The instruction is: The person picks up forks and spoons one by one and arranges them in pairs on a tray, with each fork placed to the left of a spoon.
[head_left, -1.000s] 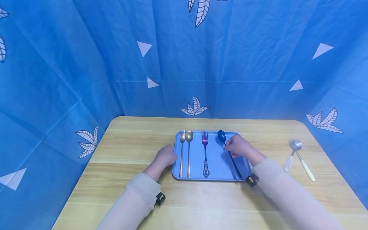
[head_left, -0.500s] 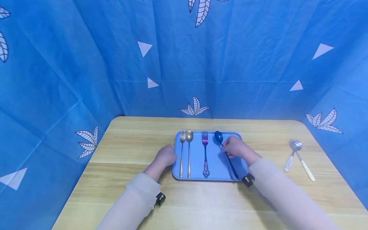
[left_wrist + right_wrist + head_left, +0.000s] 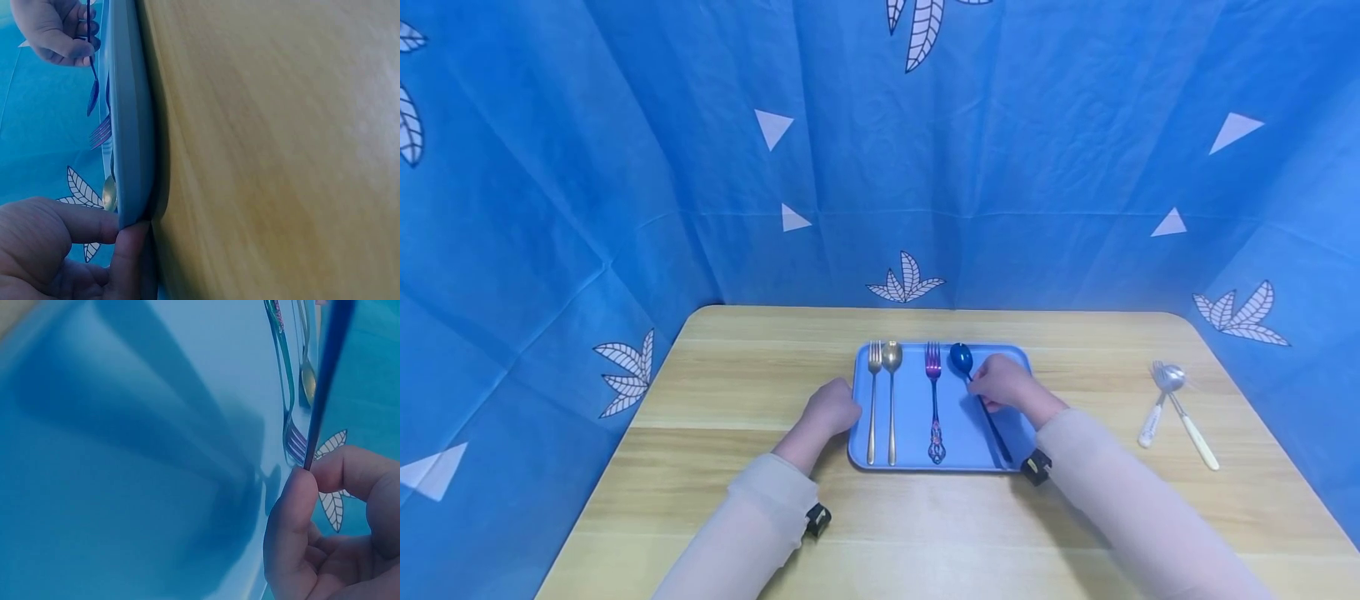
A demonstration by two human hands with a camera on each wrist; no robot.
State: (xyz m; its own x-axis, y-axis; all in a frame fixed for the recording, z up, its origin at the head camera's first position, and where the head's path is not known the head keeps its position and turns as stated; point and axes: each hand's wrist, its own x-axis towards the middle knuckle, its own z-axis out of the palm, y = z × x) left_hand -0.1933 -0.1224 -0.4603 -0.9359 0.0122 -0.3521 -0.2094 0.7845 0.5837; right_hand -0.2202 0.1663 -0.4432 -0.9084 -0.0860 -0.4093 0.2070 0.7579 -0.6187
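My left hand point(image 3: 831, 407) pinches the left rim of a blue tray point(image 3: 912, 425), thumb and finger at its edge in the left wrist view. With thumb and finger my right hand point(image 3: 1002, 383) pinches the handle of a dark blue spoon point(image 3: 961, 358). The spoon is slightly raised over the tray's right part, its bowl pointing to the far left; its shadow point(image 3: 169, 356) falls on the tray in the right wrist view. Left of it lies a purple fork point(image 3: 933, 364) with an ornate handle. A gold fork point(image 3: 874, 367) and a gold spoon point(image 3: 891, 358) lie side by side near the left rim.
On the wooden table point(image 3: 737, 367), at the right, a fork with a white handle point(image 3: 1150, 426) and a spoon with a cream handle point(image 3: 1199, 443) lie crossed. A blue patterned cloth point(image 3: 865, 150) hangs behind and at both sides of the table.
My right hand has moved left with the dark blue spoon, bringing it closer to the purple fork. The left hand stays at the tray's rim.
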